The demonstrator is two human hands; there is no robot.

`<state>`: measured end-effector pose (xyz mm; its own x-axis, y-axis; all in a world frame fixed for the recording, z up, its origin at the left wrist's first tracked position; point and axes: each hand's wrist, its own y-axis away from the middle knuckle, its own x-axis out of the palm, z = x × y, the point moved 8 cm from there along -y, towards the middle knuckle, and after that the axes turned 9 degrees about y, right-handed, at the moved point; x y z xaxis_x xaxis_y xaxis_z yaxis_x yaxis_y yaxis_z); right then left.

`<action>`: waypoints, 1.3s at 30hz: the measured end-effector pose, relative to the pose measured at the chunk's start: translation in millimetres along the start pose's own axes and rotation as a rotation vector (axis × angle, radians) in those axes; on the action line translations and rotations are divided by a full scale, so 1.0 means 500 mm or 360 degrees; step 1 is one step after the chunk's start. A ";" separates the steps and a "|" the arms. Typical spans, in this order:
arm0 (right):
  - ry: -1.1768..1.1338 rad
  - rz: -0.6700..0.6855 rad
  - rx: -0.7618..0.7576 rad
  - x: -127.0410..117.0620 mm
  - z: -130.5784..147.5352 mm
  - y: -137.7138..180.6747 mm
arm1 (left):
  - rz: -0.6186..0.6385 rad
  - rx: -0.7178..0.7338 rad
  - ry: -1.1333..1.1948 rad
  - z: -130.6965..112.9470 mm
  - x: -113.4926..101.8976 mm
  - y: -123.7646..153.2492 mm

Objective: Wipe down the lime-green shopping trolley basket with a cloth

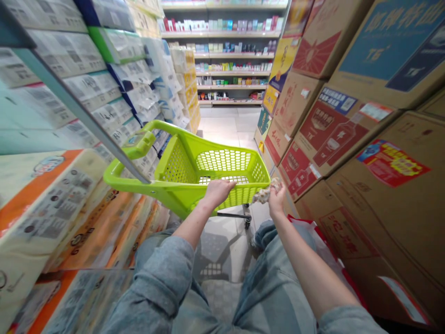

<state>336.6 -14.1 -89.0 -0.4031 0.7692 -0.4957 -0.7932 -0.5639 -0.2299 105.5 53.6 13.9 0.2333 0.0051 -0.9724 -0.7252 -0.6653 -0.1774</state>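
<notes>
Head view: pale-tiled shop aisle (pixel 227 124) between stacked cartons (pixel 335 139) and wrapped packs (pixel 114 88), shelves (pixel 236 73) of small packages (pixel 225 25) beyond; across it stands a lime-green cart (pixel 184 199) with perforated sides, left hand (pixel 219 192) closed on its near rim (pixel 187 187), right hand (pixel 276 198) gripping a mottled cloth (pixel 261 196) at its front corner (pixel 267 179).

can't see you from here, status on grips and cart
Left grip on cart, near rim. Right grip holds cloth by cart's front corner. Boxes stacked close, right side.
</notes>
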 end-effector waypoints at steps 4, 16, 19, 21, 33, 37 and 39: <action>-0.0034 -0.0195 0.0136 -0.046 -0.038 -0.019 | 0.0003 0.0016 -0.0018 -0.001 0.003 -0.004; 0.0006 0.0162 -0.0004 0.025 0.007 0.057 | -0.0022 0.0023 -0.0002 0.006 0.011 -0.010; -0.0045 0.0202 -0.0092 0.023 0.001 0.068 | -0.0027 0.0020 -0.0012 0.004 0.012 -0.008; -0.0026 0.0136 -0.0225 0.010 0.013 0.073 | -0.0022 0.0014 0.0005 0.002 0.012 -0.007; 0.0202 0.0180 -0.0475 0.024 0.062 0.083 | -0.0046 -0.0015 -0.0013 -0.006 0.005 0.001; 0.0111 0.0168 -0.0458 -0.001 0.068 0.075 | -0.0043 -0.0033 -0.0001 -0.006 0.008 0.000; 0.0034 0.0015 -0.0374 -0.025 0.061 0.068 | -0.0043 -0.0030 0.0000 -0.006 0.008 0.001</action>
<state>300.7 -34.0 -65.3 -0.3982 0.7587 -0.5156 -0.6603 -0.6272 -0.4129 108.2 51.0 10.3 0.2528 0.0232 -0.9672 -0.7064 -0.6787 -0.2009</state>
